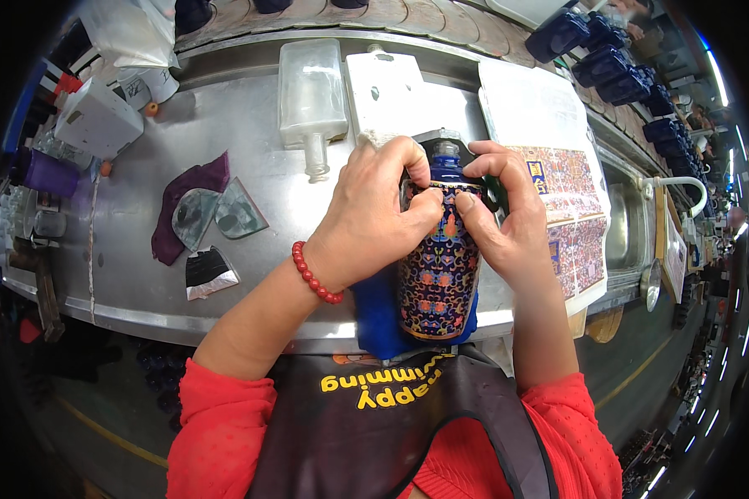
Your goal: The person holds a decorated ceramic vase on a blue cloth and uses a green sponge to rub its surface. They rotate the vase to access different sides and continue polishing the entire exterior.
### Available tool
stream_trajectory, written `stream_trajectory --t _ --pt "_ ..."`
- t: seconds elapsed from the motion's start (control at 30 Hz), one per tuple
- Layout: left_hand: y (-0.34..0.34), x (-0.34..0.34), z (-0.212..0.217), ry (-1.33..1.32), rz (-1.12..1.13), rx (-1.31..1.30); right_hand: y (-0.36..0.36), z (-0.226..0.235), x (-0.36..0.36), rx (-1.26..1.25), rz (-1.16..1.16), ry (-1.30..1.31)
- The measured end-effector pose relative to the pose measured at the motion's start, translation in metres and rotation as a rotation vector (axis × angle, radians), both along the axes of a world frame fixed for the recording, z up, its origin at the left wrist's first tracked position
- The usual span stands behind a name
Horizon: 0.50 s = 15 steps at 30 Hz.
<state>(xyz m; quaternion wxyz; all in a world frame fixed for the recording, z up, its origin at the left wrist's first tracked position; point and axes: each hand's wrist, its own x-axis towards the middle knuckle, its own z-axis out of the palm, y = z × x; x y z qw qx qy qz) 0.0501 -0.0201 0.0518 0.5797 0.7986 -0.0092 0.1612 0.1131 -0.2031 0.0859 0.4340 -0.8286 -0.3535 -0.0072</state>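
A dark blue glass bottle (438, 279) covered in a colourful floral pattern lies in front of me, its neck pointing away. Beneath its base end is a blue cloth (374, 312) at the table's near edge. My left hand (370, 208) is closed at the left of the bottle's shoulder, thumb and curled index finger pressing just below the neck. On the opposite side, my right hand (508, 204) holds the shoulder between thumb and bent fingers. Both thumbs rest on the pattern's upper border. The bottle's sides are partly hidden by my hands.
Right of the bottle lie printed patterned sheets (578, 249), beside a sink (627, 224). Behind my left hand are a clear bottle (312, 96) and a white bottle (384, 83). Purple cloth (175, 200) and translucent pieces (240, 209) are at left. Blue bottles (558, 33) stand far right.
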Motion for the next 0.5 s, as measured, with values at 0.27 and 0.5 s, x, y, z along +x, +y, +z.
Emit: stream_trajectory --t 0.27,0.5 --pt "0.0006 0.0003 0.0022 -0.006 0.004 0.056 0.0005 -0.0001 0.0003 0.003 0.001 -0.014" --pt "-0.0002 0.0018 0.0016 0.005 0.010 0.044 0.0005 0.0002 0.0004 0.011 0.001 0.004"
